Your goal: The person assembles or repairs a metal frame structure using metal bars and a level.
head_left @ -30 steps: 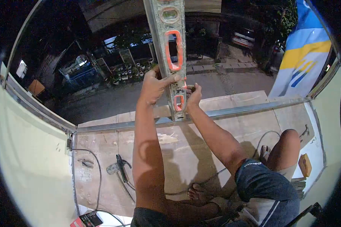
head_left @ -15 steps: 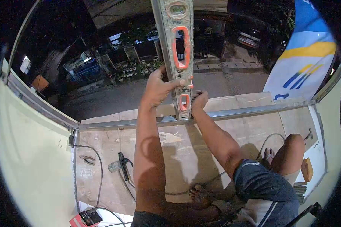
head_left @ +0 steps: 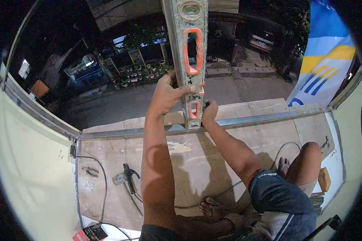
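A dusty spirit level (head_left: 195, 77) with orange-rimmed openings stands upright against a vertical metal post (head_left: 172, 36). My left hand (head_left: 163, 96) wraps around the post and level from the left, its thumb pressed on the level's face. Low on the other side, my right hand (head_left: 209, 111) is closed beside the level's edge, just above the horizontal metal rail (head_left: 253, 119). What its curled fingers hold, if anything, is hidden. The foot of the level meets the rail.
On the board floor (head_left: 225, 152) lie pliers (head_left: 91, 172), a black welding electrode holder (head_left: 130, 176), a grey-headed mallet (head_left: 119, 179) and a hammer (head_left: 326, 142). Cables run across it. A red machine (head_left: 82, 236) sits lower left. Beyond the rail is a drop to the street.
The view has shifted slightly, and the banner on the right has swayed. Both hands keep nearly the same position at the level and post.
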Action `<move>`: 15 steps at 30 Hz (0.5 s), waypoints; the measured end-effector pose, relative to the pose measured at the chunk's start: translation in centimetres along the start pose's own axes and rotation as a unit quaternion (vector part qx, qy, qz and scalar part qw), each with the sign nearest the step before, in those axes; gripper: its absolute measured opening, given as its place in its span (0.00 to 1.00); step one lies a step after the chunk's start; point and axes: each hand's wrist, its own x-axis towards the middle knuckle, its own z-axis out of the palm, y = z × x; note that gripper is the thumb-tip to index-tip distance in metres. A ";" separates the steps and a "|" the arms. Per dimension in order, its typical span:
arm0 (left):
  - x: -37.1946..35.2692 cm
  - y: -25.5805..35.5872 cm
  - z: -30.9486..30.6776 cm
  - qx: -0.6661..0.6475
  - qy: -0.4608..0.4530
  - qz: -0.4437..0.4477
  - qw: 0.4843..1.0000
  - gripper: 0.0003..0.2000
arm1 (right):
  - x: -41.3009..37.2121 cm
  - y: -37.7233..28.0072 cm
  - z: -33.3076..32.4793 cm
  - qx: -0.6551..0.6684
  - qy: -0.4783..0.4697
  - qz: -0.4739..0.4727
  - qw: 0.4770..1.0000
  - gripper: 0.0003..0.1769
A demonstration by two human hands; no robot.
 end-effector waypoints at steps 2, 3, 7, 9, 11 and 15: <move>0.1 -0.3 -0.1 -0.010 0.003 0.006 1.000 0.30 | -0.6 -3.9 -1.9 0.099 -0.035 0.088 0.991 0.14; 0.1 -0.5 0.0 -0.022 0.005 0.011 1.000 0.30 | -0.6 -5.3 -2.7 0.214 -0.055 0.166 0.961 0.14; 0.1 -0.5 -0.1 0.016 0.021 -0.005 1.000 0.30 | -0.4 -6.9 -4.0 0.282 -0.068 0.218 0.932 0.15; 0.0 -0.4 0.0 0.020 0.022 0.021 0.999 0.30 | -0.4 -6.7 -4.3 0.237 -0.082 0.210 0.945 0.19; 0.0 -0.3 0.0 0.031 0.026 0.026 0.999 0.29 | -0.2 -6.0 -4.7 0.238 -0.112 0.194 0.945 0.19; 0.2 -0.6 -0.1 0.034 0.022 0.018 0.999 0.29 | -1.4 -6.6 -5.2 0.198 -0.154 0.170 0.953 0.19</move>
